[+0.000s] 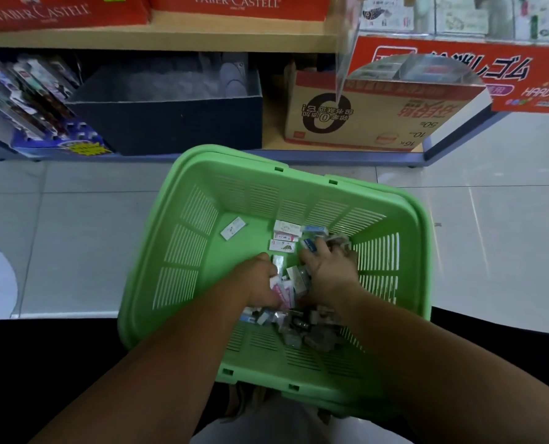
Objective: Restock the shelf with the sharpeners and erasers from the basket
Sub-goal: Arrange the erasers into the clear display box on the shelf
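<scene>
You are reaching both hands down into the green basket (254,200), which is sitting on the floor in front of the shelf (271,126).

Your left hand (260,278) is in the middle of the basket, and its fingers are curling around a small bunch of pink and white packets (281,288), gripping them. Your right hand (329,267) is just beside it, towards the basket's right wall. Its fingers are bending down over the heap, touching a blue-wrapped eraser (310,244), but I cannot tell whether they are actually holding anything.

The white boxed erasers (284,237) are lying on the basket floor just beyond your fingers, towards the far wall. Their long sides are running roughly across the basket, and your right hand is the nearer one to them. One more eraser (233,228) is lying apart, towards the far left corner, so it is closer to your left hand. The grey sharpeners (311,333) are piling up on the near side of the basket, under your wrists.

The shelf is lying straight past the basket's far rim, so whatever you are lifting is probably going forward and up over that rim.
</scene>
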